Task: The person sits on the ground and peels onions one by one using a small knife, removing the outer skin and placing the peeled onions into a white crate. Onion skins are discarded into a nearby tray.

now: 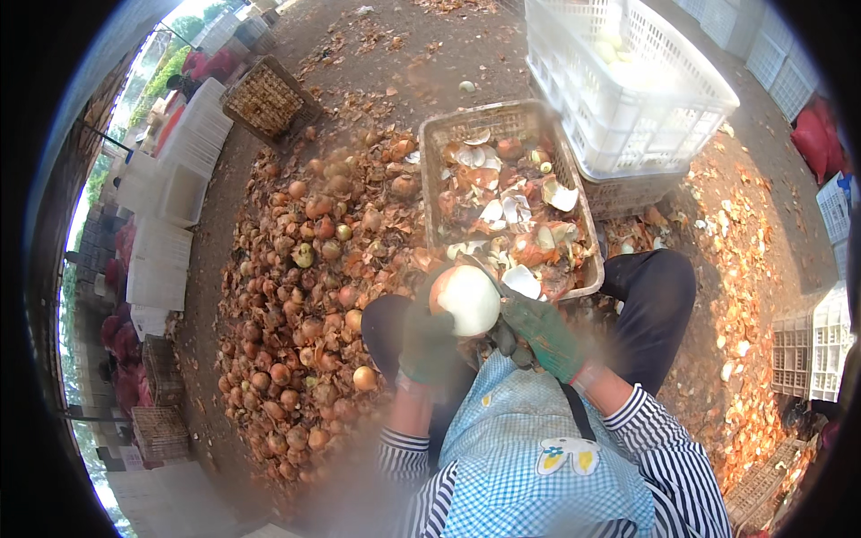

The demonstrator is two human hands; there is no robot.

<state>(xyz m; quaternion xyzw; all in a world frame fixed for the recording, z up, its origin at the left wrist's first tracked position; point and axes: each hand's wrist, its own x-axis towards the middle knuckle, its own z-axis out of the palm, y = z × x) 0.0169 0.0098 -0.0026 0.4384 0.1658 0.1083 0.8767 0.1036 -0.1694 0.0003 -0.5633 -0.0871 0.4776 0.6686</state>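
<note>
Above my lap, between my knees, is a large onion (468, 301), mostly bare and white with some brown skin on its left side. My left hand (427, 342), in a green glove and partly blurred, is closed round the onion's left side. My right hand (543, 334), in a green glove with dark fingers, is at the onion's right side. Its fingers are curled; whatever they may hold is hidden. Just beyond the onion stands a dirty plastic crate (587, 260) with onion skins, peeled layers and a few onions in it.
A big pile of unpeeled onions (296, 332) spreads over the ground at my left. White stacked crates (628, 134) with pale onions inside stand beyond the dirty crate. A brown crate (269, 97) lies at the far left. Loose skins (740, 314) litter the ground at right.
</note>
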